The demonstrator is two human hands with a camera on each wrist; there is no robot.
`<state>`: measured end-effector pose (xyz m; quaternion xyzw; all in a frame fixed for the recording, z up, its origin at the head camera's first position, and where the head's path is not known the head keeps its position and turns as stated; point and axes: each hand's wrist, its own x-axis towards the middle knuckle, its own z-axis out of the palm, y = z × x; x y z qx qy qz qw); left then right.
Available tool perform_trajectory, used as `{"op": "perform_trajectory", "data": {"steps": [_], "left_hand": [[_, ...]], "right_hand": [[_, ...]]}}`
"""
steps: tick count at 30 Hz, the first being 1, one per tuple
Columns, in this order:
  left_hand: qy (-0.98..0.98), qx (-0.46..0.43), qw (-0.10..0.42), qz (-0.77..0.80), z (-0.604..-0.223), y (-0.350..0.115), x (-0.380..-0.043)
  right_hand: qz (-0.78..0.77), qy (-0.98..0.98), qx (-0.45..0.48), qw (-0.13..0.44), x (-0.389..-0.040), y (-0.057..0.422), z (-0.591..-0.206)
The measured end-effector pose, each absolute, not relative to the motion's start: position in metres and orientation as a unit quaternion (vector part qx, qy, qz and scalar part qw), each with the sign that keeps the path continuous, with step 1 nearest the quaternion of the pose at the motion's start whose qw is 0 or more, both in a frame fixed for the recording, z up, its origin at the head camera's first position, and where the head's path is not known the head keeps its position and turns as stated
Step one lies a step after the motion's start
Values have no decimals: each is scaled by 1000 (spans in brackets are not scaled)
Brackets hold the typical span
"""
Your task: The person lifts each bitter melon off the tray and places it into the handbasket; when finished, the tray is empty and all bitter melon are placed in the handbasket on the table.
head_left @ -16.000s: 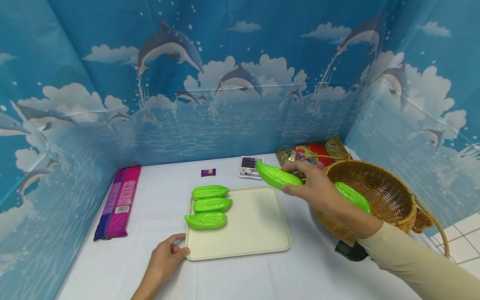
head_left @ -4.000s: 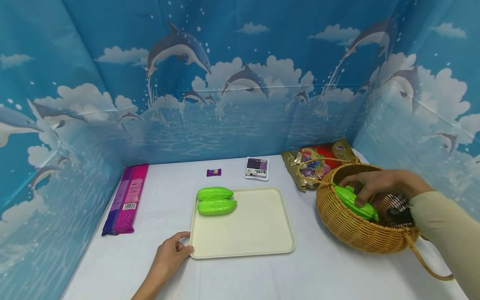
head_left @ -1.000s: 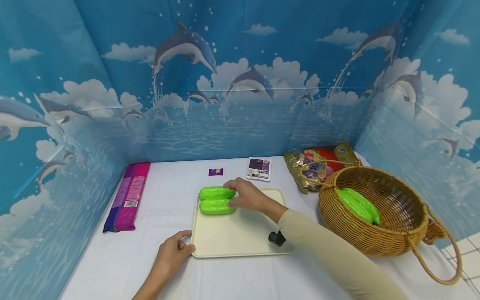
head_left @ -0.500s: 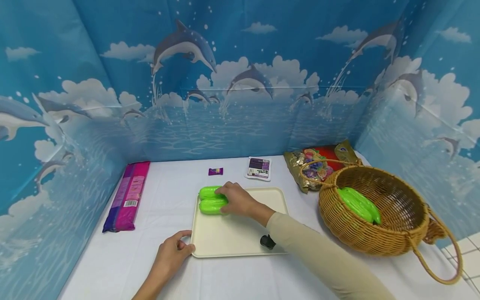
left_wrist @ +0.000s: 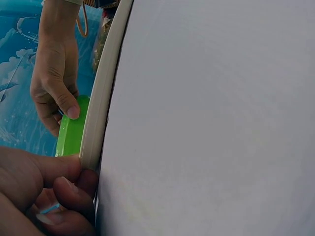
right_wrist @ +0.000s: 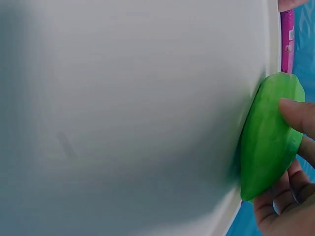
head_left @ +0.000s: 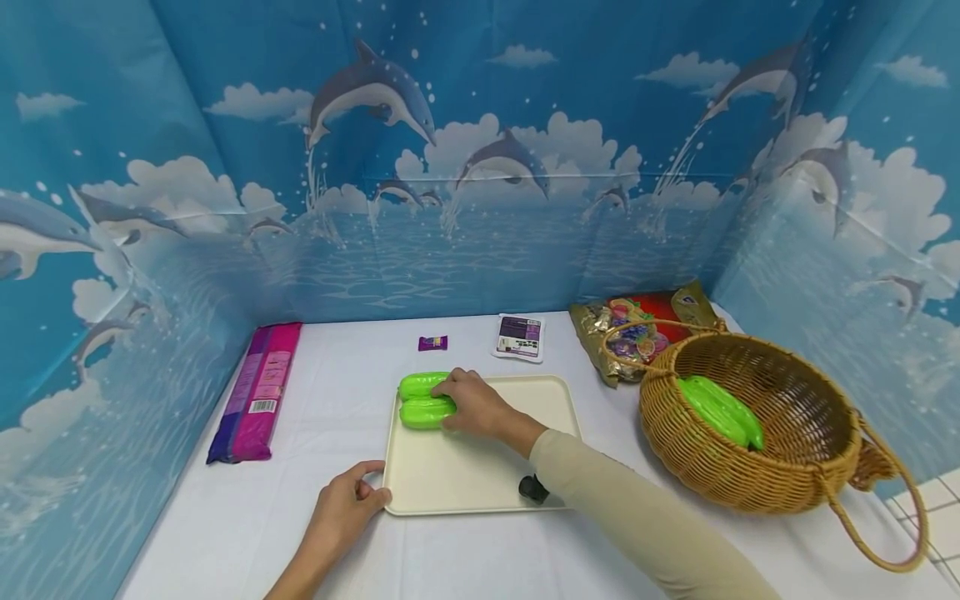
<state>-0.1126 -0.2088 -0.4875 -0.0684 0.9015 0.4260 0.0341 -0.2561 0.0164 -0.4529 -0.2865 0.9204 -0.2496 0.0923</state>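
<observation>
Two long, ridged green plastic fruits lie side by side at the tray's back left: a rear fruit [head_left: 420, 384] and a front fruit [head_left: 424, 412]. My right hand [head_left: 478, 406] is over their right ends and grips the front one, thumb on its near side. In the right wrist view the thumb presses on this green fruit [right_wrist: 268, 137] while the fingers curl round its other side. With thumb and forefinger my left hand [head_left: 341, 510] pinches the left rim of the cream tray [head_left: 480, 479] near its front corner. The left wrist view shows that pinch on the tray rim [left_wrist: 101, 108].
A wicker basket [head_left: 705, 467] with green fruits [head_left: 720, 412] inside stands at the right. Behind it lies a gold-and-red candy bag [head_left: 637, 329]. Along the back are a flat white packet [head_left: 519, 337] and a small purple sweet [head_left: 432, 342]. A long pink-purple package [head_left: 255, 392] lies at the left.
Earlier three fruits lay on the tray; now two. The basket has gained fruit and turned. My right hand came from the basket and moved left onto the front fruit. My left hand keeps the rim.
</observation>
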Motion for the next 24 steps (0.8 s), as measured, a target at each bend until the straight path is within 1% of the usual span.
{"op": "perform_trajectory", "data": {"steps": [7, 14, 24], "left_hand": [[901, -72, 35, 426, -487, -208, -113], [903, -70, 36, 423, -485, -208, -111], [903, -69, 31, 423, -484, -207, -111]], "right_hand": [[-271, 916, -280, 95, -256, 18, -455], [-276, 909, -294, 102, -253, 19, -454], [-305, 897, -302, 105, -247, 27, -434]]}}
